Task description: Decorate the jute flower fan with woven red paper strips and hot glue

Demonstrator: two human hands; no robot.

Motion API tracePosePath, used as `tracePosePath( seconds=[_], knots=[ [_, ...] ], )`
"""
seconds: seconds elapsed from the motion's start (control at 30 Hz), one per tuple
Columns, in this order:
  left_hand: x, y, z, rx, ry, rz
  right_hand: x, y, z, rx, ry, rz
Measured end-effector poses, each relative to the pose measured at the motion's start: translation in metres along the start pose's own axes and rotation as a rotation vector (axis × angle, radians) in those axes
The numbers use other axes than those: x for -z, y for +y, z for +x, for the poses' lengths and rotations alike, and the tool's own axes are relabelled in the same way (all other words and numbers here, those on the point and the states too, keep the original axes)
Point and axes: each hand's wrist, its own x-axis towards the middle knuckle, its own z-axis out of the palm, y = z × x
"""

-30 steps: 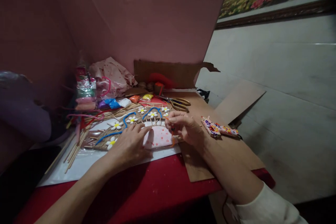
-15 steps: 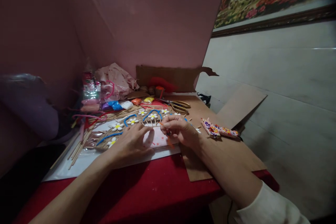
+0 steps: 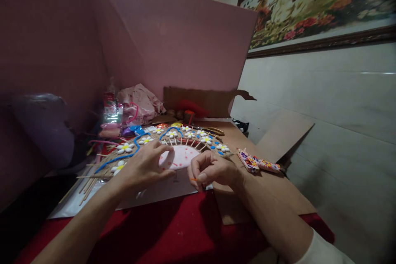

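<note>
A fan-shaped craft piece of thin sticks and brown cord carries white clay flowers with yellow centres and blue strips. At its near middle is a pale pink half-round with reddish dots. My left hand grips the piece at the left of the half-round, thumb and forefinger spread over it; some fingers are hidden. To the right of the half-round, my right hand pinches a thin orange clay strip between thumb and fingertips, apart from the pink surface.
A flower-patterned glue gun lies on brown cardboard at the right. Partly hidden scissors, coloured clay packets and crumpled pink material are behind the fan. Loose sticks lie at the left on white sheeting.
My right hand has drawn down and nearer with the orange strip, off the pink half-round. The fan has tilted up, covering more of the scissors and packets. The camera view has tipped upward.
</note>
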Motion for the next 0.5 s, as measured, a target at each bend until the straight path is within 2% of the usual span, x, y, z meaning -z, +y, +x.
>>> tracePosePath(
  seconds=[0.13,0.2,0.3,0.4,0.5],
  knots=[
    [0.006,-0.005,0.004,0.069,0.057,-0.04,-0.006,-0.005,-0.001,-0.059,-0.038,-0.053],
    [0.009,-0.004,0.008,0.141,0.054,-0.105,-0.011,-0.006,0.0,-0.061,0.006,-0.092],
    [0.017,0.0,0.017,0.273,0.004,-0.245,-0.016,-0.005,0.004,0.046,0.208,-0.123],
    [0.026,0.004,0.03,0.297,-0.05,-0.322,-0.016,-0.004,0.009,0.223,0.429,-0.092],
    [0.032,0.006,0.042,0.331,-0.075,-0.392,-0.013,-0.005,0.012,0.365,0.571,-0.049]
  ],
)
